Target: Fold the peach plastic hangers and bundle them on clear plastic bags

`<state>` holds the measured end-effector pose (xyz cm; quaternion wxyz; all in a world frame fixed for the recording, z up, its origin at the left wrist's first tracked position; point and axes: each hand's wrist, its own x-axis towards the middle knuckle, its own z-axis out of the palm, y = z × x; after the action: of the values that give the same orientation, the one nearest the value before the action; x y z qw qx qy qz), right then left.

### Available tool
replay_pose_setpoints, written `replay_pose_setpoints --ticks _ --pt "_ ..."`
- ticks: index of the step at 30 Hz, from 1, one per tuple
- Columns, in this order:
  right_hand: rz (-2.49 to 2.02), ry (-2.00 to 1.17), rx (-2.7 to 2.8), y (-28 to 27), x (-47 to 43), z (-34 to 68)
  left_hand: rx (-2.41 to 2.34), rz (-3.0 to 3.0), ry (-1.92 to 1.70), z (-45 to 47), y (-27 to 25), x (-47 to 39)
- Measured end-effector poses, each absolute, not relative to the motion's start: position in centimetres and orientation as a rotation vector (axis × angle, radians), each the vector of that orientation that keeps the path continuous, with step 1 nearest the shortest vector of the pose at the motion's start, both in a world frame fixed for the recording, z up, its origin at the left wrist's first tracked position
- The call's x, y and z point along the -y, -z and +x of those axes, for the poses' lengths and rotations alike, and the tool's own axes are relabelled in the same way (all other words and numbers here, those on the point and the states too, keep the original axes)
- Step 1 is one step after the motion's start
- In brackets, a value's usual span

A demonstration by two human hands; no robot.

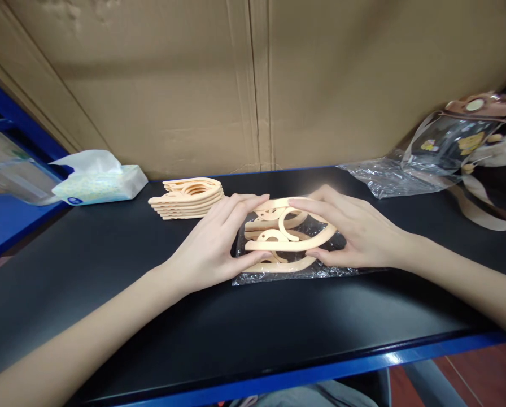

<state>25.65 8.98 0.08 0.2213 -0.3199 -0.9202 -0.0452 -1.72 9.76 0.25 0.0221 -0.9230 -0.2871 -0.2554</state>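
Between my two hands is a beige plastic folding hanger (293, 245), folded into a rounded loop. My left hand (206, 246) grips its left end, fingers on the far edge and thumb on the near edge. At the other end my right hand (357, 232) pinches the curved side between fingers and thumb. Directly beneath lies a clear plastic bag (239, 279) with more beige hangers (284, 267) showing at it; whether they are all inside, I cannot tell. Left of my hands, a neat stack of the same folded hangers (185, 208) rests on the table.
A tissue pack (104, 183) stands at the table's back left. To the right are a clear water bottle (452, 141) with a strap and crumpled clear plastic (384, 175). Large cardboard (172, 85) rises behind the black table (253, 333), whose front edge is blue.
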Motion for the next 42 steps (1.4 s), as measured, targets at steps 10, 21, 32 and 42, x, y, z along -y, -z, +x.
replay_pose_setpoints --ticks 10,21,32,42 --pt "-0.726 0.289 2.539 0.1 -8.4 24.8 0.822 -2.743 0.777 -0.3 -0.2 -8.6" --pt "-1.307 0.312 2.397 -4.7 -9.8 31.2 1.138 -3.129 0.312 -4.1 -2.2 -9.3" --pt "-1.372 0.086 2.556 -1.4 -7.2 34.6 1.190 -3.117 0.188 -6.0 -0.3 -9.3" --pt "-1.275 -0.537 2.390 -0.1 -7.4 31.9 1.192 -3.117 0.324 -5.6 0.5 -9.2"
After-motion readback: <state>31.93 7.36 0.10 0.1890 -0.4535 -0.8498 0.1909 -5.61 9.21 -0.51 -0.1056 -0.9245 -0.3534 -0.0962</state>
